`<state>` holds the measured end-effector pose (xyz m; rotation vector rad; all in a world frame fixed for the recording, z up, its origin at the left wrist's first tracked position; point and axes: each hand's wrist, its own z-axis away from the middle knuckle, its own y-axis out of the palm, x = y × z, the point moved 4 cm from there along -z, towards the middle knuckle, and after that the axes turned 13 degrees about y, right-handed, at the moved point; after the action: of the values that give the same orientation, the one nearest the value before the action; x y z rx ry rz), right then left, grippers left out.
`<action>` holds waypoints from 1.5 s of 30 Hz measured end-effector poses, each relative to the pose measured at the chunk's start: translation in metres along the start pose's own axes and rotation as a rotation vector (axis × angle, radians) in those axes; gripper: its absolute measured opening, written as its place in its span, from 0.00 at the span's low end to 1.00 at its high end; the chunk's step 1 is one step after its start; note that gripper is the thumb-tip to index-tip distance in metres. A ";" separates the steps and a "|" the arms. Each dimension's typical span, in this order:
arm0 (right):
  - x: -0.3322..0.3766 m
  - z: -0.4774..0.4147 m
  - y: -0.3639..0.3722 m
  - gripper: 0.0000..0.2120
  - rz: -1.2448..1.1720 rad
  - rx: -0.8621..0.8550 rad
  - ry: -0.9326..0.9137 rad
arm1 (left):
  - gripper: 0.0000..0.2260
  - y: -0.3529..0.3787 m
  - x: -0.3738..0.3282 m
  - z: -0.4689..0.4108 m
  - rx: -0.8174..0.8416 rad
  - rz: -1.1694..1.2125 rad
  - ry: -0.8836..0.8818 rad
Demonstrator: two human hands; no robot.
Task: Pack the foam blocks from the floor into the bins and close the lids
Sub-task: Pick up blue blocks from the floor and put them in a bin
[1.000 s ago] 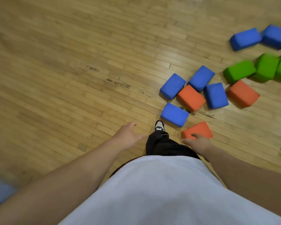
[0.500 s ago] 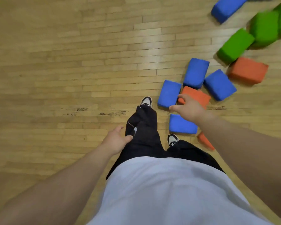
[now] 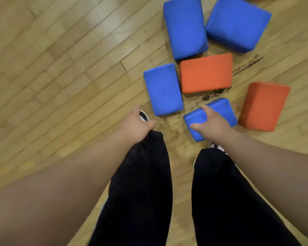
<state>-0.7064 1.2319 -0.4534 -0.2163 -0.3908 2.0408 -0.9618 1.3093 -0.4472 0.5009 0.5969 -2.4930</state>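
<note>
Right hand (image 3: 212, 126) with fingers (image 3: 206, 110) and thumb spread round the nearest blue block (image 3: 224, 108), on the floor (image 3: 60, 68) beside an orange block (image 3: 263, 105); left hand (image 3: 135, 126) loosely curled, holding nothing.

Pale wooden floorboards (image 3: 60, 71) run diagonally beneath you, with a soft glare near the top. Dark scuff marks (image 3: 247, 64) streak them on the right. Your black trousers (image 3: 140, 192) fill the lower part, with your left shoe (image 3: 144, 116) and right shoe (image 3: 219, 147) peeking out.
</note>
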 end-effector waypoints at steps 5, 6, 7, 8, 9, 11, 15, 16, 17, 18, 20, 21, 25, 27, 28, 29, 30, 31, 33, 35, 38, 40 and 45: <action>0.009 -0.146 0.075 0.42 -0.085 -0.017 -0.143 | 0.51 0.075 0.065 -0.146 -0.111 0.212 -0.042; 0.011 -0.163 0.087 0.43 -0.108 -0.013 -0.171 | 0.53 0.086 0.074 -0.165 -0.142 0.274 -0.029; 0.010 -0.177 0.098 0.43 -0.127 -0.020 -0.197 | 0.53 0.095 0.081 -0.179 -0.168 0.320 0.002; 0.008 -0.186 0.106 0.43 -0.144 -0.040 -0.216 | 0.52 0.101 0.086 -0.189 -0.196 0.354 0.038; 0.004 -0.191 0.109 0.43 -0.166 -0.069 -0.224 | 0.50 0.106 0.088 -0.194 -0.218 0.365 0.076; -0.006 -0.193 0.108 0.42 -0.223 -0.100 -0.228 | 0.47 0.109 0.083 -0.190 -0.246 0.338 0.115; -0.020 -0.172 0.093 0.43 -0.246 -0.035 -0.230 | 0.48 0.098 0.060 -0.155 -0.267 0.291 0.144; -0.025 -0.166 0.088 0.44 -0.230 -0.012 -0.232 | 0.48 0.095 0.051 -0.145 -0.269 0.258 0.146; -0.031 -0.161 0.081 0.45 -0.206 -0.018 -0.243 | 0.48 0.095 0.042 -0.136 -0.264 0.206 0.149; -0.038 -0.158 0.071 0.45 -0.171 -0.062 -0.251 | 0.48 0.096 0.032 -0.128 -0.260 0.141 0.147; -0.059 -0.164 0.044 0.46 -0.088 -0.268 -0.196 | 0.47 0.103 0.021 -0.114 -0.270 0.027 0.116; -0.073 -0.172 0.031 0.49 -0.049 -0.380 -0.126 | 0.47 0.108 0.019 -0.109 -0.273 0.003 0.106; -0.132 -0.219 0.005 0.64 0.048 -0.361 0.157 | 0.47 0.134 0.021 -0.108 -0.286 -0.052 0.037; -0.147 -0.237 0.003 0.69 -0.030 -0.239 0.153 | 0.47 0.149 0.024 -0.107 -0.307 -0.051 0.025; -0.150 -0.242 0.001 0.71 -0.060 -0.206 0.134 | 0.46 0.154 0.026 -0.107 -0.321 -0.045 0.021; -0.152 -0.244 -0.002 0.71 -0.057 -0.185 0.116 | 0.46 0.157 0.028 -0.106 -0.338 -0.036 0.023; -0.154 -0.243 -0.006 0.70 -0.030 -0.173 0.101 | 0.46 0.157 0.029 -0.105 -0.357 -0.032 0.032; -0.157 -0.240 -0.010 0.68 0.003 -0.172 0.094 | 0.46 0.157 0.029 -0.106 -0.368 -0.031 0.043; -0.161 -0.227 -0.015 0.63 0.032 -0.175 0.062 | 0.47 0.154 0.023 -0.102 -0.369 -0.024 0.061; -0.165 -0.202 -0.013 0.57 0.007 -0.157 0.008 | 0.46 0.153 0.012 -0.092 -0.361 0.003 0.064; -0.174 -0.136 -0.008 0.51 -0.116 -0.122 -0.039 | 0.45 0.156 -0.013 -0.053 -0.270 0.047 0.064; -0.186 -0.075 -0.012 0.48 -0.241 -0.124 -0.059 | 0.47 0.155 -0.041 -0.011 -0.180 0.029 0.078; -0.237 0.103 -0.057 0.44 -0.472 -0.223 -0.017 | 0.44 0.135 -0.152 0.123 -0.047 -0.097 0.199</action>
<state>-0.5788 1.0302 -0.3396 -0.2184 -0.6191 1.5359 -0.7930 1.2044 -0.3170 0.7232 0.7708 -2.5310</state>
